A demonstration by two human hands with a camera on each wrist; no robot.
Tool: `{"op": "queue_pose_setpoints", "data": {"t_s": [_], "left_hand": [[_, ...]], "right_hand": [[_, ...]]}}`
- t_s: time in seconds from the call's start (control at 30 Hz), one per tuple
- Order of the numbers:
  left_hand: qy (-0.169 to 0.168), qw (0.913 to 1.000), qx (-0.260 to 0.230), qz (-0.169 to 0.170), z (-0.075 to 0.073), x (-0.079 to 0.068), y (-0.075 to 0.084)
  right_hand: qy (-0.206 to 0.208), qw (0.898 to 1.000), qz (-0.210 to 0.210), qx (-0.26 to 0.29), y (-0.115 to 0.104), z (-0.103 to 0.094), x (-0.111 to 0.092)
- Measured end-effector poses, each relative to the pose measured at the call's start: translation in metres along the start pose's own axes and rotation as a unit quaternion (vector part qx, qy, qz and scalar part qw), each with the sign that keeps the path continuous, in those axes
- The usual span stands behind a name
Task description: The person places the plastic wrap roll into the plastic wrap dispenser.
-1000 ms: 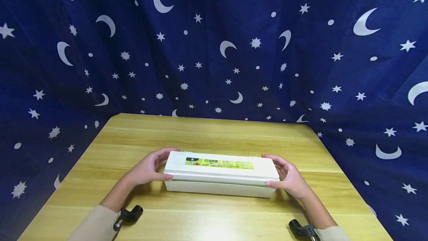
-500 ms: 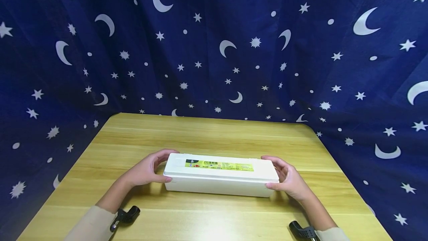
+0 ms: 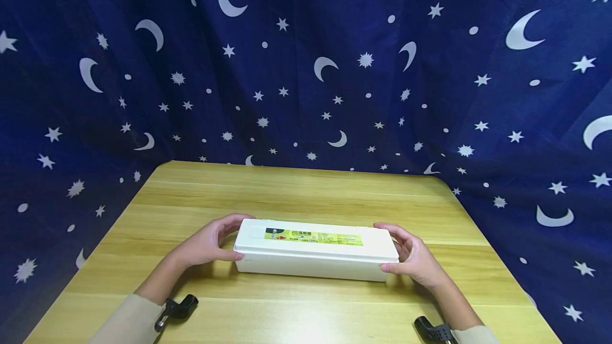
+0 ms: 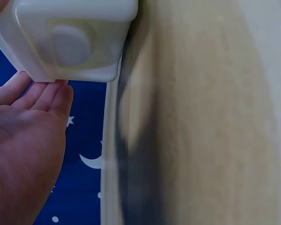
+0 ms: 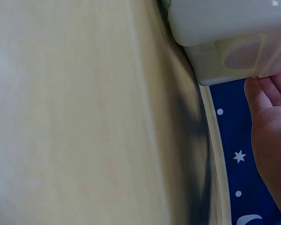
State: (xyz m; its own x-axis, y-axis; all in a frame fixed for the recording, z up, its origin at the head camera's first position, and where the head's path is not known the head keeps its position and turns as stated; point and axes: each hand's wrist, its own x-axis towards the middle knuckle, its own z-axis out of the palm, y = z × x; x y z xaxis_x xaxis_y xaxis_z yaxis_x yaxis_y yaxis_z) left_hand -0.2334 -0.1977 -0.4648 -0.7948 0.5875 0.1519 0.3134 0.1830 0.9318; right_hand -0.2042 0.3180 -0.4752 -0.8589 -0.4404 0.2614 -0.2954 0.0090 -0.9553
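Observation:
A long white cling film box [image 3: 311, 265] lies crosswise on the wooden table in the head view, its lid [image 3: 373, 246] down on the base. A yellow-green printed label [image 3: 313, 235] runs along the lid. My left hand [image 3: 210, 242] holds the left end, thumb at the front edge and fingers reaching behind. At the other end, my right hand [image 3: 422, 260] holds it in the same way. Both wrist views show a box end with a round recess [image 4: 71, 46], and fingertips [image 5: 258, 93] at its far side. What the box contains is hidden.
The light wooden table [image 3: 306, 312] spreads around the box on all sides. Behind it and at both sides hangs a dark blue curtain [image 3: 287, 163] with white moons and stars. A black wrist mount [image 3: 179, 309] sits at the left sleeve, another mount [image 3: 432, 329] at the right.
One second ago a gap showed under the lid's front edge; the lid has since gone down onto the base. The hands have stayed at the box ends, barely moving.

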Motion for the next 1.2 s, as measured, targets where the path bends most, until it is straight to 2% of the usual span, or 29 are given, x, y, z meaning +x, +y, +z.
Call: {"op": "queue_pose_setpoints", "data": {"t_s": [0.3,0.83,1.2], "left_hand": [[-0.006,0.9996,-0.028,0.005,0.001,-0.002,-0.001],[-0.015,0.9984,-0.048,0.024,0.005,-0.004,-0.001],[-0.018,0.9987,-0.048,0.004,0.008,-0.005,-0.001]], "right_hand": [[0.006,1.0,-0.009,-0.017,-0.003,0.0,-0.003],[0.01,0.999,-0.008,-0.034,-0.003,0.0,-0.008],[-0.022,1.0,-0.003,-0.022,0.0,-0.005,-0.01]]}}
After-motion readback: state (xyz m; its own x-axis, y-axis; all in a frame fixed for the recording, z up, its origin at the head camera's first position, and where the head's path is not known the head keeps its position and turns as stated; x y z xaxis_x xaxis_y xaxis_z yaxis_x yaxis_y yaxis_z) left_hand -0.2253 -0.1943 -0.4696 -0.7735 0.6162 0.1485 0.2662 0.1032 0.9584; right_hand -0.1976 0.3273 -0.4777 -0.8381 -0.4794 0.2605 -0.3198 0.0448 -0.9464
